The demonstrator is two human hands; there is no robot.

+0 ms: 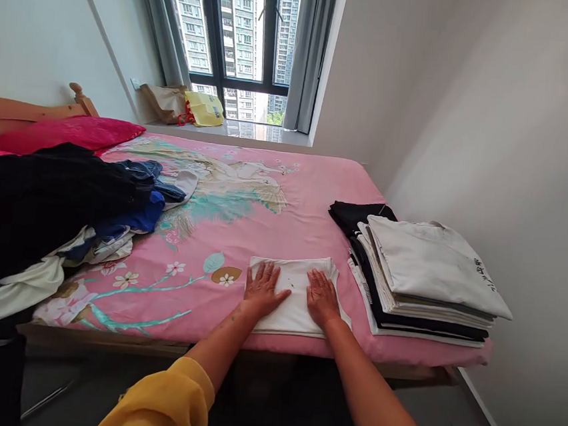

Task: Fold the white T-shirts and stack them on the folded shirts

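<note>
A white garment [289, 314], folded into a flat rectangle with a few small dark marks on it, lies at the front edge of the pink bed. My left hand [263, 288] rests flat on its left side, fingers spread. On its right side lies my right hand [322, 296], palm down with the fingers stretched out. Neither hand grips the cloth. Just to the right stands a stack of folded clothes [430, 260], white and black, with a white piece bearing dark lettering on top.
A loose heap of clothes [54, 197], black, blue and white, covers the bed's left side and hangs over its front edge. Behind it is a red pillow [75, 133]. The patterned pink bedsheet [317, 183] reaches back towards the window sill, where a yellow bag [204, 109] and a brown bag [167, 102] sit.
</note>
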